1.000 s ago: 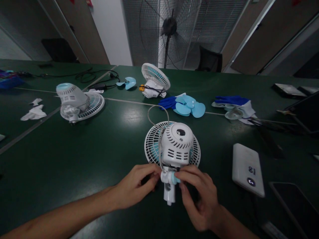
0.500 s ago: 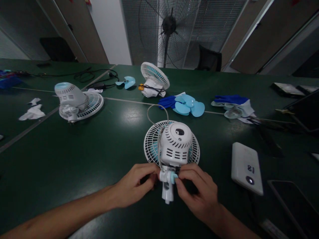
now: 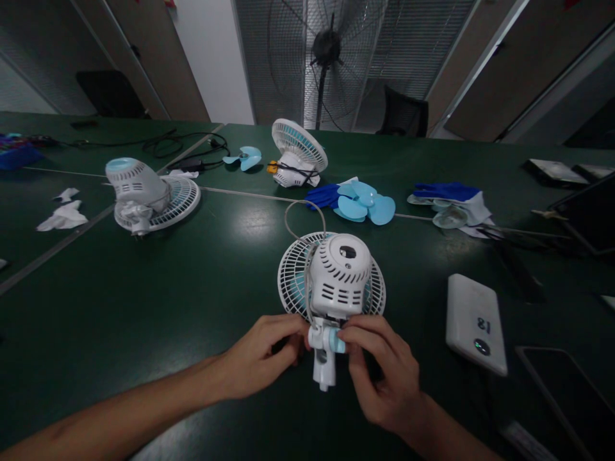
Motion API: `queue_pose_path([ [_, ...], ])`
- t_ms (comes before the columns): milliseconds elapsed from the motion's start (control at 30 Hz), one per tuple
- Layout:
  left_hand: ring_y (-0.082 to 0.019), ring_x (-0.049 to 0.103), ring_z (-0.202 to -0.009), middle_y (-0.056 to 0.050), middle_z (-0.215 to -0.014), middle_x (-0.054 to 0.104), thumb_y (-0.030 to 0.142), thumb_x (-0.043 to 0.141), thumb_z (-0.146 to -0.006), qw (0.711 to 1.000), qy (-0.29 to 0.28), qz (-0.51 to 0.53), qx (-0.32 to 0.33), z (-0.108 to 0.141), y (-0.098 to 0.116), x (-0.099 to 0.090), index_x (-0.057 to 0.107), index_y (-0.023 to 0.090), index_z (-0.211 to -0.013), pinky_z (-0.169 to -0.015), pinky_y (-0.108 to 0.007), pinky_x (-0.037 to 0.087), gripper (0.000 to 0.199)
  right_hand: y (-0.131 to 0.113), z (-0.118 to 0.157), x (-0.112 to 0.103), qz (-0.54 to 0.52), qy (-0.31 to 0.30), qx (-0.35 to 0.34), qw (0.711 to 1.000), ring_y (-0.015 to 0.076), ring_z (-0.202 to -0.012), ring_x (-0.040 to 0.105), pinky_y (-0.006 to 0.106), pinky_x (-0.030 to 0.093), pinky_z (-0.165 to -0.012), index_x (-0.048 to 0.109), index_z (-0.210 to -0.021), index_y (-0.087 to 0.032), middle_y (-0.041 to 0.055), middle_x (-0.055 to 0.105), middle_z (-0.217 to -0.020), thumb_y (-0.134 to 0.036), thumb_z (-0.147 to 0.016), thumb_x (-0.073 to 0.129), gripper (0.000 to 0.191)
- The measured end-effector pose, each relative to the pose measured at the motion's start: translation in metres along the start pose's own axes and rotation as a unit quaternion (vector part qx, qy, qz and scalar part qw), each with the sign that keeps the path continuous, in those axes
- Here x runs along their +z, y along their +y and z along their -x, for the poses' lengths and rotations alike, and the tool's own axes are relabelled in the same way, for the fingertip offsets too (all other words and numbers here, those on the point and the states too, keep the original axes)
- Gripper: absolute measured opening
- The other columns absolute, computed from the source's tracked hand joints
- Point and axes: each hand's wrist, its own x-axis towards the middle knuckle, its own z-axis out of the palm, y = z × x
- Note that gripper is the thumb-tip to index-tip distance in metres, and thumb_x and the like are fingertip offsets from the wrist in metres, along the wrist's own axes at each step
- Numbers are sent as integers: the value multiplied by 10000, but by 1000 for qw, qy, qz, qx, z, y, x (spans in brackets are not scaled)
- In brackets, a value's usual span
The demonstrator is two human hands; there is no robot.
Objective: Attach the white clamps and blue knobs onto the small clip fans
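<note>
A white fan (image 3: 342, 275) lies grille-down on the dark green table, its neck and clip joint pointing toward me. My left hand (image 3: 269, 352) pinches the left side of the white joint (image 3: 317, 337) with thumb and fingers. On the other side, my right hand (image 3: 384, 368) has its fingers closed on the light blue knob (image 3: 337, 340) of that joint. A thin grey cord (image 3: 287, 221) loops over the fan's back and grille. The fingertips of my left hand are partly hidden behind the joint.
Another white fan (image 3: 139, 189) lies at the left, and a third (image 3: 298, 153) stands farther back. Light blue blades (image 3: 365, 202) lie beyond the near fan, with blue gloves (image 3: 444, 192) to their right. A white power bank (image 3: 475, 320) and a dark phone (image 3: 567, 397) are at the right.
My right hand's thumb has shifted from the near side of the blue knob to its right side. My left hand and the fan stay nearly where they were.
</note>
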Motion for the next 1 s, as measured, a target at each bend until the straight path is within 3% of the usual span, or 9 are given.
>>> queue_pose_path([
  [233,-129,577,-766,-25,-856,620,93,443,-948,1000,-10,-22,9,0,0,0,613,156,-929,-712,-241,464,183,-1,-1,4,30,16,4,999,163,-828,659,301,537,-709,582,-1020,-189,45,647,-913,-26,-897,489,224],
  [533,-153,576,-830,-45,-897,623,125,409,-983,998,-16,-56,31,-2,2,2,600,165,-956,-770,-270,467,197,-3,-2,2,50,15,-7,999,177,-774,649,319,536,-648,568,-944,-196,39,632,-856,-110,-865,511,129],
  [800,-152,573,-832,-41,-899,619,114,406,-989,997,-19,-65,29,-1,2,2,581,166,-939,-771,-268,472,189,-4,-4,0,32,14,-8,999,164,-747,604,318,481,-602,567,-898,-190,40,594,-856,-83,-859,548,115],
  [1000,-146,570,-827,-32,-899,611,104,408,-985,997,-19,-64,29,0,1,1,574,171,-951,-772,-266,462,182,-1,-1,-2,0,15,-12,1000,204,-896,631,357,516,-681,597,-1136,-160,86,619,-1000,-50,-844,525,321],
])
